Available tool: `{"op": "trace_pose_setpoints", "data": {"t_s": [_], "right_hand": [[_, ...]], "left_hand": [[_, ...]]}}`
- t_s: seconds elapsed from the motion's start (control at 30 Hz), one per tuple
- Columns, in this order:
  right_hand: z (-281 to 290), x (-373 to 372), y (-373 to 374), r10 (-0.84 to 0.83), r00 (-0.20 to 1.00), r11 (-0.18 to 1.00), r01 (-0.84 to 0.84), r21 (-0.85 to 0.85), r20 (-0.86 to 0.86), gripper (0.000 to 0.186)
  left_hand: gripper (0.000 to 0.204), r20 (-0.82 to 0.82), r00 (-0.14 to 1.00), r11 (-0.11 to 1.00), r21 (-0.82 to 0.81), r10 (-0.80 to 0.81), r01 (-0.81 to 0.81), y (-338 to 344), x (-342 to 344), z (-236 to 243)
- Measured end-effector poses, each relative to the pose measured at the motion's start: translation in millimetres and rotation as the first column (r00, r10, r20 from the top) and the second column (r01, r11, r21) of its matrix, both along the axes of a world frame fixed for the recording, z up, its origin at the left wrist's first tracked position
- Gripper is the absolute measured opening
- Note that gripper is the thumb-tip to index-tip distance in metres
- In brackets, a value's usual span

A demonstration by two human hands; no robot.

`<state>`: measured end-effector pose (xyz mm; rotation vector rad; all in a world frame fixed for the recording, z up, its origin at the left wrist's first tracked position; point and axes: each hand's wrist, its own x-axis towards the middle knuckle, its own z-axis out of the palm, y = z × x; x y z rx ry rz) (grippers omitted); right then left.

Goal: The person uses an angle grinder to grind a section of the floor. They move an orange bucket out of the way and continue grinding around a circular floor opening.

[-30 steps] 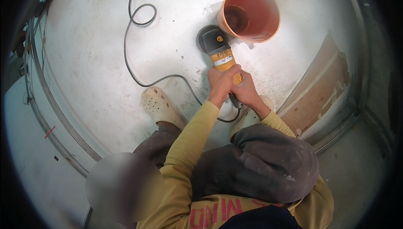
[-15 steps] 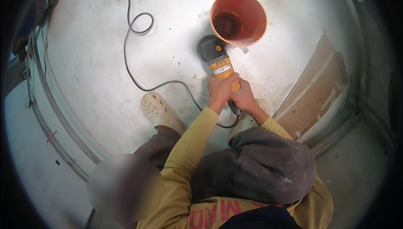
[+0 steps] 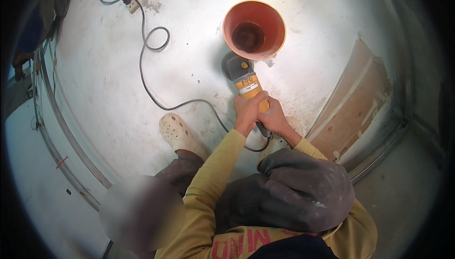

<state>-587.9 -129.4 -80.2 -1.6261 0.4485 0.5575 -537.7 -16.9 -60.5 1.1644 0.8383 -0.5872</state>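
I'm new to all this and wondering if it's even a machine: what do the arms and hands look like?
They are a person's: the left hand and right hand wear no gloves. The left sleeve and right sleeve are long, mustard-yellow fabric, ending near the wrists.

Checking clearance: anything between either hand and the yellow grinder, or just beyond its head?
Nothing visible between them: the left hand and right hand both grip the yellow grinder directly. Just beyond its dark head, toward the picture's top and slightly right, stands the orange bucket; whether they touch can't be told.
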Motion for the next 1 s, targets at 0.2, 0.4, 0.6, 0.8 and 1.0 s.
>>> {"op": "trace_pose_setpoints", "data": {"t_s": [0.2, 0.4, 0.6, 0.8, 1.0], "right_hand": [[-1, -1, 1, -0.022, 0.999, 1.0, 0.022, -0.003, 0.031, 0.059], [2, -6, -5, -0.029, 0.999, 1.0, 0.029, -0.001, -0.031, 0.059], [5, -21, -7, -0.058, 0.998, 0.998, 0.058, 0.037, -0.009, 0.057], [13, -45, -12, -0.164, 0.986, 0.984, 0.164, -0.066, 0.008, 0.056], [7, -48, -20, -0.276, 0.96, 0.961, 0.276, -0.011, 0.04, 0.056]], "left_hand": [[0.026, 0.005, 1.0, 1.0, -0.018, -0.022, 0.022, 1, 0, -2], [0.025, 0.028, 1.0, 1.0, -0.013, -0.004, 0.004, -6, -6, -2], [0.023, 0.0, 1.0, 0.999, 0.023, 0.023, -0.023, -13, -20, 4], [0.021, 0.032, 0.99, 0.988, -0.069, -0.138, 0.14, -21, -31, 4], [0.028, 0.061, 0.97, 0.965, -0.104, -0.235, 0.24, -35, -27, -8]]}}
